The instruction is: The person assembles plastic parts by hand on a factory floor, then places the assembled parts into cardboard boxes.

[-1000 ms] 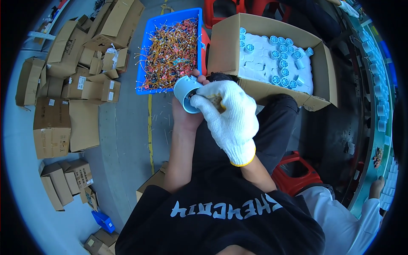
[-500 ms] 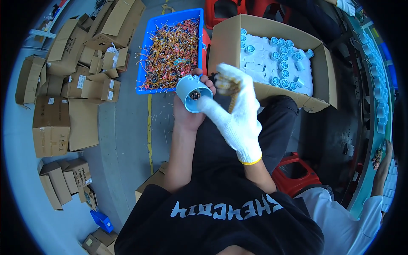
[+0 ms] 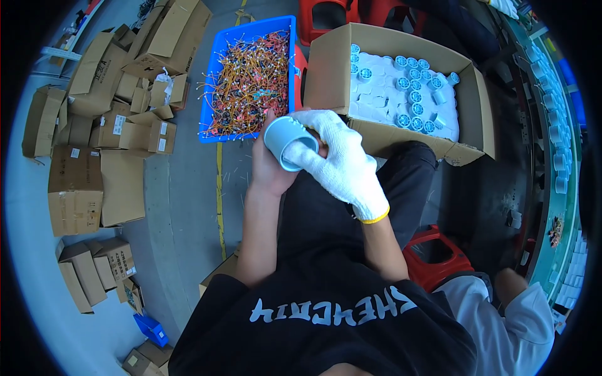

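A light-blue plastic cup-shaped housing (image 3: 276,139) is tilted in front of me, its open end towards my body. My bare left hand (image 3: 268,170) is wrapped round its left side and underside. From the right, my right hand (image 3: 347,164), in a white knitted glove with a yellow cuff edge, grips the housing's wall. Its thumb reaches into the opening, while the other fingers bend over the far outer side. The thumb hides the inside of the housing. Just beyond the hands, a blue bin (image 3: 292,69) holds a heap of small wired parts (image 3: 254,75).
At the back right, an open cardboard box (image 3: 329,78) contains white padding and several light-blue housings (image 3: 415,97). More housings line a green bench (image 3: 567,210) at the right. A co-worker's white sleeve (image 3: 501,323) and a red stool (image 3: 439,257) are nearby. Cardboard cartons (image 3: 75,188) stand left.
My right hand has closed onto the housing, its thumb going into the opening and covering the small dark part seen there before. The co-worker's arm has drawn back from the bench.
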A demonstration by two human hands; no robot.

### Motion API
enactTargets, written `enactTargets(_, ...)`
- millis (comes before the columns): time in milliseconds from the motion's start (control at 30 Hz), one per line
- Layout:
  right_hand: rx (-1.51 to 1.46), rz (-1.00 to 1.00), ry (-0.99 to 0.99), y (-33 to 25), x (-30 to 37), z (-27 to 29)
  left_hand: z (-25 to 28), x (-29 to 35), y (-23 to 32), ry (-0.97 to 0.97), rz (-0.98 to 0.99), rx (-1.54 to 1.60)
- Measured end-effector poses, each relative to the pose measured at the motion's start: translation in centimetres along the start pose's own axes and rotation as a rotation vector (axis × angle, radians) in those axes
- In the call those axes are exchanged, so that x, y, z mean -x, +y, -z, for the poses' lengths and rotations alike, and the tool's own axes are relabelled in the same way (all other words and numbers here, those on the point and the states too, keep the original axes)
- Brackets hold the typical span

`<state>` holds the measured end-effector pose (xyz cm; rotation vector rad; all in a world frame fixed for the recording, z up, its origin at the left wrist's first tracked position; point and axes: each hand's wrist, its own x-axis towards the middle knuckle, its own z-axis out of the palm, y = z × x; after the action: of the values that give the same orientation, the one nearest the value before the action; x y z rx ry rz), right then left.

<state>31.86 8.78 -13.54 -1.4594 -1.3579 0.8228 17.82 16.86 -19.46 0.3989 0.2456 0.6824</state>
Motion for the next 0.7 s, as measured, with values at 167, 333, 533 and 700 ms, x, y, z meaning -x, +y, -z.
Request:
enactTargets(167, -0.108, -0.172, -0.005, 0.4, 0.0, 0.6, -1.6, 0.5, -1.1, 0.505, -0.092, -0.632)
enactTargets(333, -0.035, -0.028, 0.097, 1.9, 0.3, 0.2, -2.9, 2.1, -0.9, 0.366, -0.503, -1.25)
enactTargets(533, 0.037, 0.199, 0.275, 3.1, -0.1, -1.0, -4.2, 1.7, -1.7, 0.298, -0.61, -1.506)
enactTargets(700, -0.014, 0.132, 0.305, 4.2, -0.2, -1.3, -4.1, 0.7, -2.1, 0.341, -0.616, -1.591)
